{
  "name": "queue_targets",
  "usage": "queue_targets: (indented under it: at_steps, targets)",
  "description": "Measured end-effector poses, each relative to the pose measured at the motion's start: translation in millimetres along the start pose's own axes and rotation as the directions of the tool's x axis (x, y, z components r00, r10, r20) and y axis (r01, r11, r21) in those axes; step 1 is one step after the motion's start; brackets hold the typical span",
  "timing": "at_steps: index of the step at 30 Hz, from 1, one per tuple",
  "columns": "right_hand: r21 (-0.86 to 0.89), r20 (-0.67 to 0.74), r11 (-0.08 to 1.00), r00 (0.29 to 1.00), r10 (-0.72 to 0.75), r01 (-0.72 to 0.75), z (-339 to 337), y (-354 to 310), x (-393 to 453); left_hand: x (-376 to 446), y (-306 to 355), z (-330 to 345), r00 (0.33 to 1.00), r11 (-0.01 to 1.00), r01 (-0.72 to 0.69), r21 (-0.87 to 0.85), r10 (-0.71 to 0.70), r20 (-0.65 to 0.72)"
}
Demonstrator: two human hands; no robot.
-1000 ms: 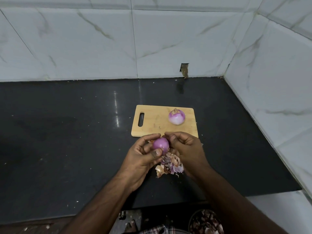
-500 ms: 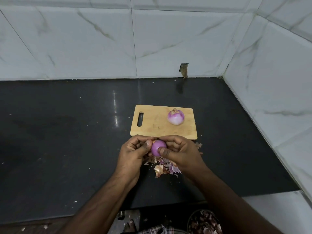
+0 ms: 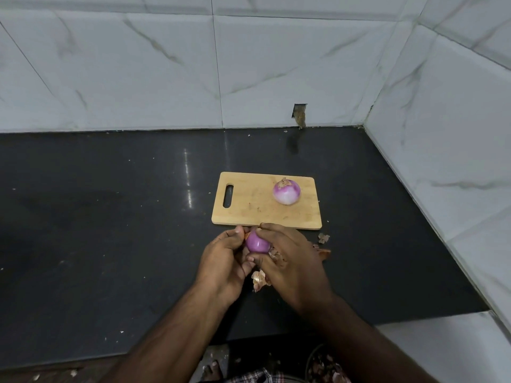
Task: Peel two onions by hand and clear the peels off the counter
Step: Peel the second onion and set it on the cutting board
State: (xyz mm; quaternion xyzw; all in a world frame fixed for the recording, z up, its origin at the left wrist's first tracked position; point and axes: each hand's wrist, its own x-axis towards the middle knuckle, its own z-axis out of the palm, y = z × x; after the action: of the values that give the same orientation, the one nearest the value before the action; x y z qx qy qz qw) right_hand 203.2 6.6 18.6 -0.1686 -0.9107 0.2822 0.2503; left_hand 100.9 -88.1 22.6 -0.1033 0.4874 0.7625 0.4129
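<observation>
Bin below: a round container (image 3: 326, 366) at the bottom edge, under the counter lip, already holds peel scraps; you likely keep it there so the skins can be dropped straight down when you clear up.
Counter edge: you work just inside the near edge of the dark counter (image 3: 110, 230), which keeps falling skin on one small patch close to that container.
Peel pile: loose skins (image 3: 260, 280) lie directly under your hands, with a few stray flakes (image 3: 323, 238) to the right by the board's corner. None of this is cleared yet.
Left hand: your left hand (image 3: 221, 261) curls round the left side of the onion in hand (image 3: 257, 243), thumb up near its top, gripping it as the steadying hand.
Right hand: your right hand (image 3: 287, 255) wraps the other side, fingertips pinching at the top where a bit of brown skin shows, thumb under the bulb. It reads as the picking hand, working off the last scrap.
Onion in hand: smooth and purple, almost bare, held above the pile and just short of the board.
Cutting board: the wooden board (image 3: 249, 205) lies just beyond your hands, handle slot to the left.
Peeled onion: the other onion (image 3: 286, 192) rests on the board's far right part, well apart from the scraps, so it stays clean.
</observation>
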Motion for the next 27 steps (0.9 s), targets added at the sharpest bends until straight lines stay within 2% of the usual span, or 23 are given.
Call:
queue_targets:
  at_steps: [2, 5, 8, 10, 12, 14, 16, 18, 23, 25, 27]
  targets:
    - [0.056, -0.001, 0.997, 0.999, 0.043, -0.043, -2.2, -0.5, 1.0, -0.4, -0.3, -0.3, 0.999, 0.999, 0.038, -0.039, -0.037, 0.021]
    - [0.262, -0.011, 0.946, 0.980, 0.201, -0.191, -2.5, 3.4, 1.3, 3.9, 0.4, -5.8, 0.999, 0.999, 0.036, -0.017, -0.036, 0.024]
    - [0.425, 0.058, 0.863, 0.960, 0.274, -0.272, -5.2, 11.5, 4.1, 10.0, -0.5, -11.5, 0.996, 0.975, -0.086, 0.203, 0.084, 0.019]
    - [0.427, 0.131, 0.848, 0.949, 0.287, -0.315, -8.5, 16.7, 6.8, 11.0, -1.8, -12.8, 0.976, 0.892, -0.216, 0.397, 0.209, 0.063]
    - [0.426, 0.182, 0.831, 0.934, 0.309, -0.358, -11.3, 18.2, 9.3, 12.3, -2.1, -14.1, 0.952, 0.802, -0.299, 0.517, 0.286, 0.108]
    - [0.474, 0.189, 0.787, 0.919, 0.346, -0.394, -12.5, 18.3, 11.3, 12.6, -0.5, -14.5, 0.941, 0.726, -0.328, 0.605, 0.308, 0.141]
    - [0.566, 0.203, 0.696, 0.893, 0.401, -0.441, -14.9, 17.2, 13.7, 12.1, 0.9, -15.1, 0.930, 0.662, -0.357, 0.659, 0.314, 0.189]
    - [0.632, 0.216, 0.627, 0.881, 0.422, -0.456, -18.0, 15.9, 16.5, 9.1, 2.1, -15.8, 0.924, 0.655, -0.381, 0.652, 0.288, 0.250]
    - [0.702, 0.252, 0.557, 0.887, 0.388, -0.443, -19.7, 13.7, 19.1, -1.2, 1.3, -17.6, 0.898, 0.760, -0.376, 0.531, 0.156, 0.412]
    - [0.721, 0.238, 0.542, 0.888, 0.393, -0.433, -19.4, 12.2, 18.8, -2.2, 0.0, -17.0, 0.890, 0.770, -0.374, 0.516, 0.143, 0.433]
    - [0.730, 0.214, 0.539, 0.890, 0.403, -0.420, -17.6, 10.7, 18.9, -1.3, -1.5, -16.2, 0.890, 0.734, -0.409, 0.541, 0.191, 0.413]
